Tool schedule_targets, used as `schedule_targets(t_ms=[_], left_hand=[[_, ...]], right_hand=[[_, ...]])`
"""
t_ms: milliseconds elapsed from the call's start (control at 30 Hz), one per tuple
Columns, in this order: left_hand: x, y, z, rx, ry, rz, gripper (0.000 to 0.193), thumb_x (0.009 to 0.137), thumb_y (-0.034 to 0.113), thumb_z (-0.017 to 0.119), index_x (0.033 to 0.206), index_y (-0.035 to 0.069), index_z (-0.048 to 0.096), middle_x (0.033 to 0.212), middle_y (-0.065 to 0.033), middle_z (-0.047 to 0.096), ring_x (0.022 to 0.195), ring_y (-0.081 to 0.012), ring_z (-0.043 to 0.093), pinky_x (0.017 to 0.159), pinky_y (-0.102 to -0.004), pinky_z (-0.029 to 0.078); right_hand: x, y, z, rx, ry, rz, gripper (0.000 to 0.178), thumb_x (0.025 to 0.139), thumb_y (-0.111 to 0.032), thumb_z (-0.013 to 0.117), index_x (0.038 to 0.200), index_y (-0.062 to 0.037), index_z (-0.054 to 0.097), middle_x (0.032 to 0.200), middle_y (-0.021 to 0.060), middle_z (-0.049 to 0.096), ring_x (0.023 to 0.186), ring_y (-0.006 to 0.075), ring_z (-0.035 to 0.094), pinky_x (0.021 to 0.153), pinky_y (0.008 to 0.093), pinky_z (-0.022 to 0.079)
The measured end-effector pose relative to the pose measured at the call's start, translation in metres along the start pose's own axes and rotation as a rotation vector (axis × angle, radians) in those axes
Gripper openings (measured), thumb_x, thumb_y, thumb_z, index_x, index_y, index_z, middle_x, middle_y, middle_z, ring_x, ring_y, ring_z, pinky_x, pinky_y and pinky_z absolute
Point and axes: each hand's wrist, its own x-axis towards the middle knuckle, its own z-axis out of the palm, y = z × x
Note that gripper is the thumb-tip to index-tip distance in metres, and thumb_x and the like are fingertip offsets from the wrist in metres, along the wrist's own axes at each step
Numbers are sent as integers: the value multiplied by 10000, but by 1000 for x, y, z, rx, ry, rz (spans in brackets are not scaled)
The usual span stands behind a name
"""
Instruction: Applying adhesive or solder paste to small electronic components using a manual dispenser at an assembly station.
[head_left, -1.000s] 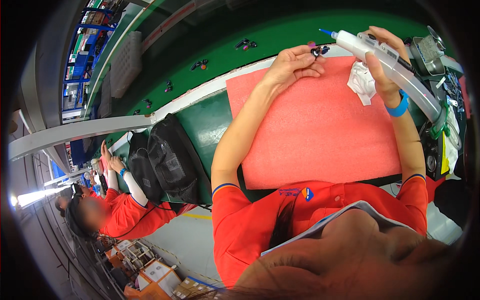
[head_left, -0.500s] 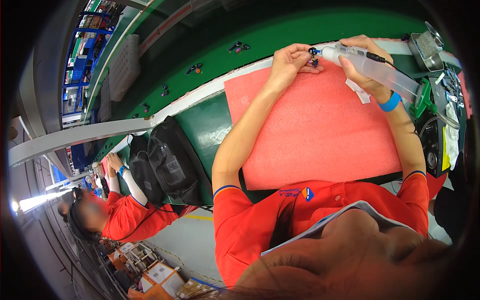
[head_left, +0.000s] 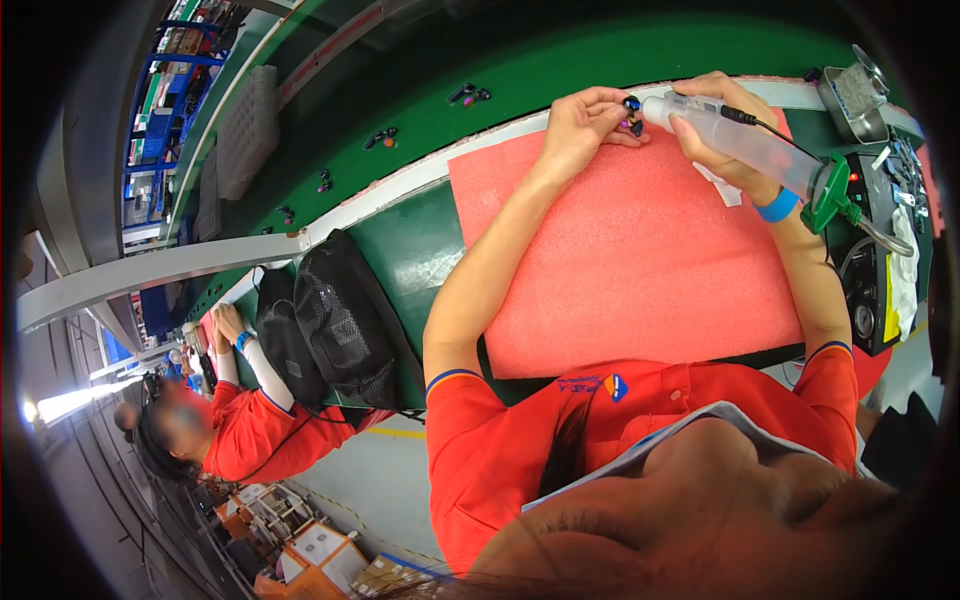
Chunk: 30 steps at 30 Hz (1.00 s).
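My left hand (head_left: 582,128) pinches a small dark part (head_left: 632,104) with purple and bluish bits between thumb and fingers, above the far edge of a pink foam sheet (head_left: 640,260). Wrapped round a translucent dispensing syringe (head_left: 750,142) is my right hand (head_left: 728,125). The syringe's white nozzle end points left at the part, close against it; whether the tip touches cannot be made out. A green cap (head_left: 832,195) with a hose closes its rear end, and a black cable runs along the barrel. Some of the part is hidden by my fingers.
Several similar small parts (head_left: 470,95) lie on the green belt (head_left: 560,60) beyond the white rail. A black mesh bag (head_left: 345,325) sits left of the foam. At right stand a metal tin (head_left: 852,105) and a black device (head_left: 866,280). A co-worker (head_left: 265,425) sits at far left.
The syringe's rear end has swung slightly toward me, showing more of the hose. The held part has turned a little. Parts on the belt have shifted slightly left.
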Motion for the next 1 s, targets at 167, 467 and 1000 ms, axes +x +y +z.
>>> schedule_targets(t_ms=[167, 467, 1000], left_hand=[[-1, -2, 1, -12, -11, 7, 152, 817, 4, 448, 938, -81, 486, 803, -165, 578, 671, -248, 609, 578, -280, 529], [2, 6, 6, 60, 84, 10, 155, 809, 7, 454, 929, -73, 510, 807, -139, 585, 640, -201, 601, 551, -261, 519], [113, 33, 56, 1526, 232, 848, 115, 696, 71, 544, 774, 43, 624, 751, -127, 587, 779, -288, 512, 709, -379, 411]], right_hand=[[-2, 1, -2, -9, -22, 5, 247, 643, -84, 624, 871, -27, 547, 825, 104, 590, 730, 206, 590, 646, 252, 462], [5, -4, -19, -25, 32, -76, 284, 657, -98, 625, 914, -10, 542, 812, 109, 585, 706, 195, 579, 649, 257, 458], [35, -27, -140, 201, 1222, 58, 232, 815, -175, 472, 983, -14, 478, 720, 78, 550, 451, 105, 485, 407, 205, 389]])
